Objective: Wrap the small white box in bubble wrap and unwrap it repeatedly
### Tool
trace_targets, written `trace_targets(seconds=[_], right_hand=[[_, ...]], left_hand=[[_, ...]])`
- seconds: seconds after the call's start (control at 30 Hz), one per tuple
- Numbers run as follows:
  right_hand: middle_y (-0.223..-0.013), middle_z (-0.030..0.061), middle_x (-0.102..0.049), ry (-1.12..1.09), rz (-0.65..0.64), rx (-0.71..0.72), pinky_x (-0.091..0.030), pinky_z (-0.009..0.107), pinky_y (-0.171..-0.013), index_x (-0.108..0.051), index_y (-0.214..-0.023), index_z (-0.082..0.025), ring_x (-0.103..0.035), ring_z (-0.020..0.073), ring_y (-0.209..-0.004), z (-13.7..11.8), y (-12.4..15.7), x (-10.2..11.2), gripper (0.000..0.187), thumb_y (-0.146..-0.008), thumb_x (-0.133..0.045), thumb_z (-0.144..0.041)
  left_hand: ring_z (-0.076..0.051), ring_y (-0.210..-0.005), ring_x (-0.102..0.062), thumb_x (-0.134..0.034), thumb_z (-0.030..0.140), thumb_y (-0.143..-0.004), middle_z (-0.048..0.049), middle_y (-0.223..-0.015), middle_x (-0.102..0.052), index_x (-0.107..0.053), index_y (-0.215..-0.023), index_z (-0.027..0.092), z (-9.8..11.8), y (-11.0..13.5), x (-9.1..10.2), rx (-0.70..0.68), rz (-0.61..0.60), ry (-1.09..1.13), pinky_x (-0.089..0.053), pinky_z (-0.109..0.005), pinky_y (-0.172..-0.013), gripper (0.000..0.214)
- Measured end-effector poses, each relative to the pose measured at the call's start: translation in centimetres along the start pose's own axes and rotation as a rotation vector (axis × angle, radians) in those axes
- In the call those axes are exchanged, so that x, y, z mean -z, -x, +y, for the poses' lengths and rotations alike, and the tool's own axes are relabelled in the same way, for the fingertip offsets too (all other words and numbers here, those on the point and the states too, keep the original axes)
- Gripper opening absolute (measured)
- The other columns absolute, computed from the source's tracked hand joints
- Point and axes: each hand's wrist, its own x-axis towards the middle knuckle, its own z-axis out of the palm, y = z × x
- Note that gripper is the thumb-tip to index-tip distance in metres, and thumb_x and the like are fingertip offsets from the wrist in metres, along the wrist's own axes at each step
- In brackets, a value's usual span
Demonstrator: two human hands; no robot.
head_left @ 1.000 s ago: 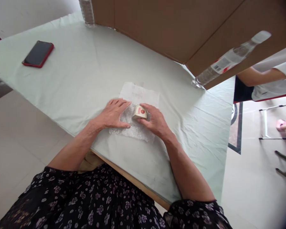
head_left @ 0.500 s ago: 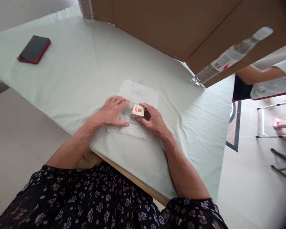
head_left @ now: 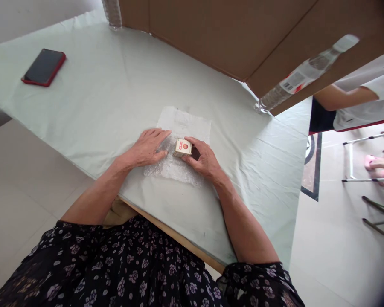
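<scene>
A small cream box (head_left: pixel 182 147) with a red label rests on a sheet of bubble wrap (head_left: pixel 187 123) laid flat on the table. My right hand (head_left: pixel 205 160) grips the box from its right side, thumb at the near edge and fingers at the far edge. On the left part of the sheet, my left hand (head_left: pixel 149 147) lies open, palm down, its thumb apart from its fingers. A short gap separates the left hand from the box.
The table wears a pale green cloth (head_left: pixel 92 94). A phone in a red case (head_left: pixel 44 67) lies at the far left. Behind stands a large cardboard panel (head_left: pixel 205 38), with a clear plastic bottle (head_left: pixel 304 76) against it. A person's arm (head_left: pixel 345 97) shows at right.
My left hand has drawn slightly left, away from the box. The right hand keeps its hold on the box. The whole view has shifted a little.
</scene>
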Motion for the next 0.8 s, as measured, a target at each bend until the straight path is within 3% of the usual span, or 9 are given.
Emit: trace_targets(seconds=[0.37, 0.8], right_hand=[[-0.144, 0.0079, -0.063, -0.029, 0.011, 0.008, -0.045, 0.052, -0.108, -0.054, -0.142, -0.028, -0.06, 0.032, -0.126, 0.31, 0.03, -0.16, 0.057, -0.087, -0.068, -0.035], [-0.143, 0.012, -0.062, -0.046, 0.036, 0.04, -0.049, 0.052, -0.103, -0.049, -0.145, -0.026, -0.062, 0.0318, -0.122, 0.44, 0.1, -0.12, 0.064, -0.086, -0.07, -0.038]], left_hand=[[-0.033, -0.14, -0.045, -0.051, 0.031, -0.085, -0.0149, -0.147, -0.054, -0.048, -0.142, 0.015, -0.38, -0.14, -0.3, -0.038, 0.029, -0.017, -0.033, -0.051, -0.118, 0.06], [-0.032, -0.134, -0.051, -0.054, 0.028, -0.08, -0.0126, -0.14, -0.06, -0.055, -0.134, 0.019, -0.81, -0.24, -0.81, -0.065, 0.105, 0.028, -0.036, -0.049, -0.115, 0.054]])
